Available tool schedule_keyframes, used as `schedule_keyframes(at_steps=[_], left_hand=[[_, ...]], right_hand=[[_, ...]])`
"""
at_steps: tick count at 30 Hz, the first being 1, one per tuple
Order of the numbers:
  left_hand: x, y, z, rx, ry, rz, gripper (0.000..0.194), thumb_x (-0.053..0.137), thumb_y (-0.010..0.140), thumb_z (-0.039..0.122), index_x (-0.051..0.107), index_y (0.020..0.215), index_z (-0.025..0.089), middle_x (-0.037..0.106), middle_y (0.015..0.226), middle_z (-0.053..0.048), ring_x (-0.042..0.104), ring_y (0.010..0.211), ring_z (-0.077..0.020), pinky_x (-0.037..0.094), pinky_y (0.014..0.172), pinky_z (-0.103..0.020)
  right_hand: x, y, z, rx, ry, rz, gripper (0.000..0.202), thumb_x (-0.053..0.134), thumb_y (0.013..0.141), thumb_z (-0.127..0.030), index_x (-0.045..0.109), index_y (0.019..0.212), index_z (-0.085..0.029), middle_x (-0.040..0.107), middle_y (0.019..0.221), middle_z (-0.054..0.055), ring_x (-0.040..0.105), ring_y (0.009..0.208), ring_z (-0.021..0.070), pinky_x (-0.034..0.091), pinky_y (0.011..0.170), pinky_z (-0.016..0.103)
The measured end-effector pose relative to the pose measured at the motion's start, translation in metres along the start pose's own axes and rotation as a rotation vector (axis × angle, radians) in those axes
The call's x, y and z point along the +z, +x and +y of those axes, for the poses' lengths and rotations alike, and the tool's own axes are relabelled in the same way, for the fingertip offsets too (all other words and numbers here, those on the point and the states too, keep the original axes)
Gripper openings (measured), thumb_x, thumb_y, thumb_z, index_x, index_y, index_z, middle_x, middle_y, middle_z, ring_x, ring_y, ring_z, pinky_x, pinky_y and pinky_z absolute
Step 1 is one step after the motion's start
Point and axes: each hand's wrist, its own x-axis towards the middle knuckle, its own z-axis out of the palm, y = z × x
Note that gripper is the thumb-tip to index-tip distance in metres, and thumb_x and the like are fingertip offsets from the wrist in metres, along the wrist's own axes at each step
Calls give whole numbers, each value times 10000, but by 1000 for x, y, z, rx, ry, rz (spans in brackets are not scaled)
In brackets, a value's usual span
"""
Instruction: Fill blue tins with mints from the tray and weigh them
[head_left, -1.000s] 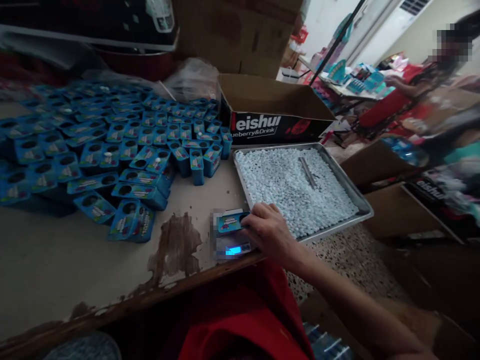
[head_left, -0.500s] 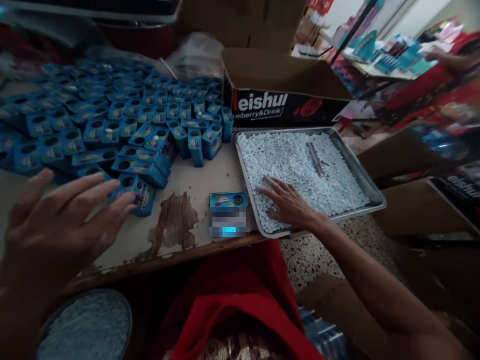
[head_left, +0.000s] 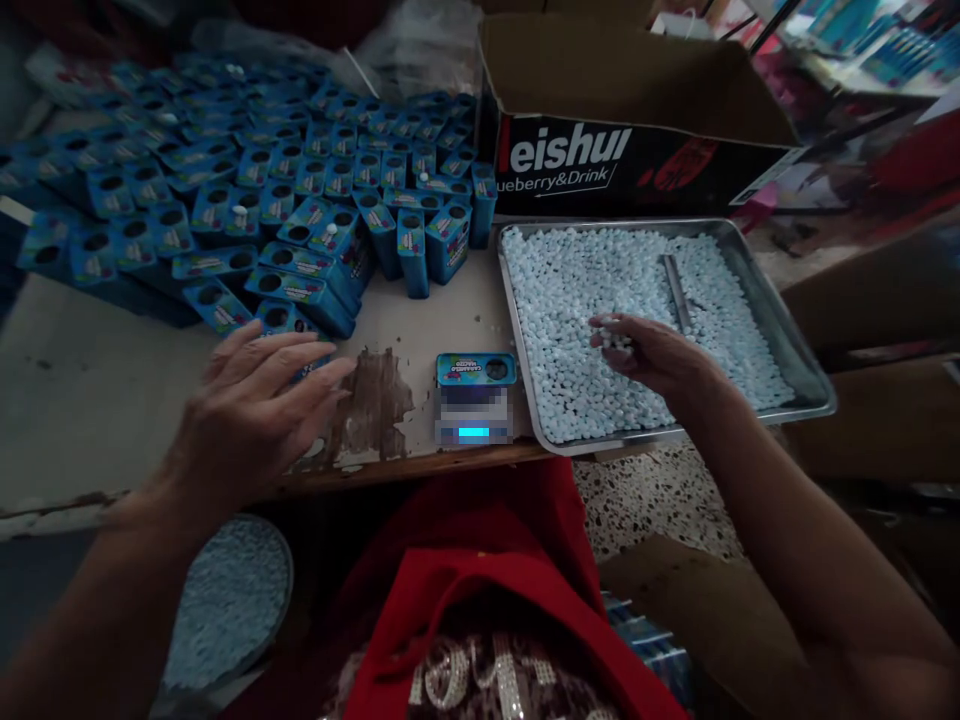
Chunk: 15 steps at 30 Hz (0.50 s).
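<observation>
My right hand (head_left: 649, 352) is over the metal tray (head_left: 814, 402), fingers curled around several small pale-blue candies (head_left: 616, 336). A loose layer of the same candies (head_left: 570, 300) fills the tray. My left hand (head_left: 262, 405), empty with fingers apart, hovers above the worn table edge, close to the nearest blue candy boxes (head_left: 300, 290). Between the hands, a single blue candy box (head_left: 469, 369) with a round dark hole sits at a small device (head_left: 474, 418) with a lit blue display. That device is mostly blurred out.
Many blue boxes (head_left: 270, 200) with round holes crowd the table's left and back. Behind the tray stands an open cardboard carton (head_left: 637, 165). A metal strip (head_left: 676, 292) lies on the candies. Below the table, a round container (head_left: 232, 600) holds more candies.
My right hand has risen from lying flat on the candies and now grips some of them. My left hand has moved right, toward the middle. The head view has shifted.
</observation>
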Motion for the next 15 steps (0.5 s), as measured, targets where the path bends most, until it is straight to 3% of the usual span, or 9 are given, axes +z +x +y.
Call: schedule_keyframes(at_steps=[4, 7, 9, 12, 15], left_hand=[[17, 10, 17, -63, -130, -57, 386, 645, 927, 290, 632, 1312, 297, 690, 1297, -62, 624, 1247, -297, 450, 1157, -511], [26, 10, 28, -149, -261, -83, 395, 653, 920, 326, 637, 1315, 330, 682, 1302, -52, 610, 1259, -307, 456, 1149, -501], [31, 6, 34, -188, -332, -82, 416, 669, 910, 354, 630, 1323, 332, 681, 1303, -53, 606, 1263, -306, 462, 1142, -494], [44, 3, 43, -260, -429, -87, 511, 710, 871, 415, 603, 1349, 272, 674, 1318, -83, 606, 1262, -312, 472, 1127, -493], [64, 9, 51, -293, -457, -157, 735, 791, 757, 484, 550, 1397, 217, 624, 1397, -128, 564, 1314, -358, 429, 1152, -535]], right_hand=[[5, -14, 1, 123, 336, -23, 282, 857, 680, -248, 678, 894, -211, 645, 772, -18, 444, 547, 65, 351, 440, 187], [9, -21, 3, 171, 415, -28, 274, 883, 710, -283, 673, 862, -192, 534, 625, -65, 304, 457, 37, 265, 372, 152], [9, -23, 6, 192, 429, -24, 282, 899, 706, -278, 681, 856, -179, 501, 586, -73, 284, 443, 30, 253, 357, 135], [10, -22, 10, 204, 443, 6, 297, 924, 647, -193, 675, 808, -169, 569, 630, -40, 399, 483, 33, 305, 373, 118], [14, -21, 12, 190, 448, 14, 312, 935, 631, -178, 691, 825, -168, 658, 750, 3, 504, 558, 50, 378, 411, 121]])
